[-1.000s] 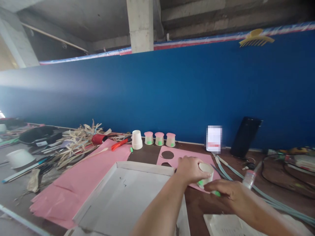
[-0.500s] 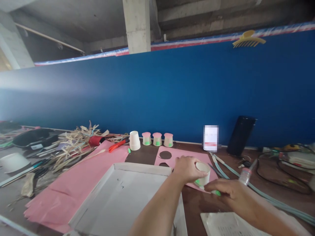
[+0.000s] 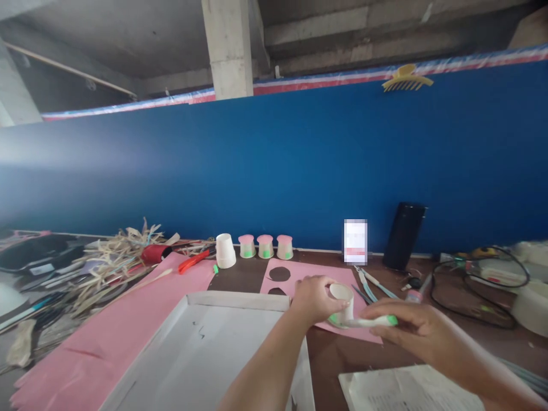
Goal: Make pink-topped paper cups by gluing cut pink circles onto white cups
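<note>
My left hand [image 3: 314,299] is closed round a small white paper cup [image 3: 346,310] over the pink sheet, its open mouth facing up. A green patch shows low on the cup's side. Between the fingers of my right hand [image 3: 411,322] is a white marker [image 3: 363,323] with a green end, lying nearly level. Its far end reaches the foot of the cup; whether the tip touches is hard to see. The pink sheet [image 3: 308,275] under the cup has round cut-outs. Near the stacked white cups [image 3: 225,251] lies a small green cap [image 3: 215,268].
Three cups with pink tops [image 3: 265,248] stand along the blue partition [image 3: 257,171]. A shallow white box lid [image 3: 222,342] lies before me on pink paper [image 3: 85,337]. Scissors [image 3: 368,283], a dark upright cylinder [image 3: 403,237], cables [image 3: 471,319] and a printed paper [image 3: 398,388] lie rightward.
My right hand has swung the marker so its white body now shows level beside the cup's foot. My left hand still holds the cup. The view has shifted slightly right.
</note>
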`<move>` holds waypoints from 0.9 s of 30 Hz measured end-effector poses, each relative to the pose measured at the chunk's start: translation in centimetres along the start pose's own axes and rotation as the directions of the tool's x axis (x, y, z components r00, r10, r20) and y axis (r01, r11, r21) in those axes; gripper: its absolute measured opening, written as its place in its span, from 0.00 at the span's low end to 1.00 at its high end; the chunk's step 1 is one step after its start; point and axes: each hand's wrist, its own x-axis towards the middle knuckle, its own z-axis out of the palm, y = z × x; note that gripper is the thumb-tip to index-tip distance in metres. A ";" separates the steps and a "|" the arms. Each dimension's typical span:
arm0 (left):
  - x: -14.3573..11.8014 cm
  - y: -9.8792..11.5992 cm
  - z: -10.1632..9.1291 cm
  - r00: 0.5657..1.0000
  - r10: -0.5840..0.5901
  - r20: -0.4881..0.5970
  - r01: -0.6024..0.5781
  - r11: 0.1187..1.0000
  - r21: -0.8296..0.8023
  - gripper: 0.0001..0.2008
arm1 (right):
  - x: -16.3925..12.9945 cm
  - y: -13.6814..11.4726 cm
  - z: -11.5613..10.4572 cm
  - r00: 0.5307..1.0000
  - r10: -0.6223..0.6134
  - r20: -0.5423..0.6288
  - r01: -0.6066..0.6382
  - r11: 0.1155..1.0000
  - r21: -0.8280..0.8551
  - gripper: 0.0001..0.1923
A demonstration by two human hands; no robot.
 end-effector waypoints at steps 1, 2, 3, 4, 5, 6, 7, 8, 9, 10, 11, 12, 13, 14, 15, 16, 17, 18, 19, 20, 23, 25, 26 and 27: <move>0.0 -0.1 0.0 1.000 -0.003 -0.009 0.003 0.999 -0.034 0.25 | -0.2 0.4 -0.6 0.999 0.013 -0.051 -0.011 0.999 0.033 0.15; 0.0 -0.2 -0.1 1.000 -0.006 -0.007 0.005 0.997 -0.079 0.25 | -0.4 0.7 -1.1 0.992 0.025 -0.124 -0.014 0.996 0.092 0.16; 0.0 -0.2 -0.2 1.000 -0.017 -0.004 0.017 0.991 -0.132 0.24 | -0.6 1.1 -1.5 0.976 0.037 -0.214 0.002 0.983 0.181 0.16; 0.0 -0.1 -0.5 0.999 -0.047 -0.014 0.043 0.980 -0.192 0.23 | -0.7 1.4 -1.7 0.951 0.056 -0.303 0.036 0.957 0.289 0.17; 0.0 0.0 -1.0 0.997 -0.070 -0.023 0.062 0.966 -0.253 0.22 | -0.6 1.5 -1.8 0.907 0.082 -0.413 0.101 0.910 0.401 0.16; 0.0 0.2 -1.5 0.994 -0.092 -0.060 0.070 0.950 -0.305 0.20 | -0.6 1.6 -1.8 0.859 0.112 -0.500 0.182 0.846 0.501 0.16; 0.1 0.3 -2.1 0.985 -0.136 -0.106 0.091 0.934 -0.347 0.19 | -0.4 1.6 -1.8 0.795 0.151 -0.587 0.274 0.774 0.571 0.15; 0.1 0.4 -2.7 0.971 -0.179 -0.159 0.106 0.918 -0.382 0.18 | -0.2 1.5 -1.6 0.744 0.191 -0.640 0.342 0.714 0.611 0.13; 0.1 0.4 -3.4 0.952 -0.225 -0.209 0.126 0.906 -0.403 0.18 | 0.0 1.4 -1.5 0.705 0.219 -0.674 0.390 0.675 0.626 0.13; 0.0 0.4 -4.1 0.939 -0.250 -0.237 0.137 0.902 -0.408 0.18 | 0.2 1.3 -1.4 0.678 0.240 -0.695 0.416 0.655 0.632 0.13; -0.1 0.2 -4.7 0.924 -0.265 -0.277 0.139 0.905 -0.402 0.17 | 0.4 1.3 -1.2 0.662 0.261 -0.702 0.420 0.647 0.636 0.13; -0.3 0.0 -5.4 0.909 -0.277 -0.311 0.146 0.912 -0.384 0.17 | 0.6 1.2 -1.1 0.651 0.279 -0.706 0.413 0.650 0.638 0.14; -0.6 -0.3 -5.9 0.905 -0.272 -0.328 0.147 0.922 -0.358 0.17 | 0.8 1.2 -1.0 0.647 0.295 -0.703 0.396 0.659 0.640 0.15; -0.8 -0.6 -6.4 0.899 -0.262 -0.351 0.144 0.934 -0.327 0.17 | 0.9 1.3 -0.9 0.648 0.306 -0.698 0.375 0.669 0.642 0.16; -1.2 -1.0 -6.9 0.895 -0.258 -0.364 0.151 0.943 -0.297 0.17 | 1.0 1.3 -0.8 0.649 0.315 -0.692 0.353 0.681 0.641 0.17; -1.5 -1.4 -7.2 0.886 -0.262 -0.382 0.165 0.949 -0.269 0.18 | 1.1 1.4 -0.7 0.654 0.321 -0.685 0.329 0.695 0.639 0.17; -1.9 -1.8 -7.5 0.873 -0.276 -0.401 0.187 0.951 -0.247 0.18 | 1.2 1.4 -0.5 0.658 0.326 -0.679 0.305 0.709 0.636 0.18; -2.2 -2.2 -7.7 0.862 -0.287 -0.417 0.210 0.953 -0.221 0.18 | 1.3 1.4 -0.4 0.663 0.330 -0.672 0.282 0.722 0.632 0.18; -2.5 -2.6 -7.8 0.847 -0.293 -0.444 0.230 0.954 -0.191 0.19 | 1.4 1.4 -0.2 0.666 0.335 -0.667 0.261 0.733 0.629 0.19; -2.8 -2.9 -7.7 0.827 -0.300 -0.475 0.251 0.954 -0.165 0.19 | 1.6 1.4 0.0 0.669 0.340 -0.661 0.243 0.741 0.626 0.19; -3.5 -3.9 -7.0 0.728 -0.342 -0.594 0.310 0.937 -0.159 0.22 | 2.1 1.5 0.7 0.662 0.351 -0.662 0.234 0.743 0.627 0.20; -3.9 -4.6 -6.3 0.643 -0.365 -0.673 0.304 0.928 -0.214 0.22 | 2.4 1.9 1.1 0.626 0.371 -0.686 0.261 0.729 0.632 0.20; -4.1 -4.9 -5.9 0.600 -0.389 -0.699 0.296 0.920 -0.258 0.22 | 2.6 2.1 1.3 0.600 0.386 -0.701 0.283 0.717 0.637 0.21; -4.2 -5.1 -5.5 0.579 -0.402 -0.709 0.274 0.915 -0.295 0.23 | 2.8 2.3 1.4 0.574 0.404 -0.712 0.307 0.701 0.644 0.20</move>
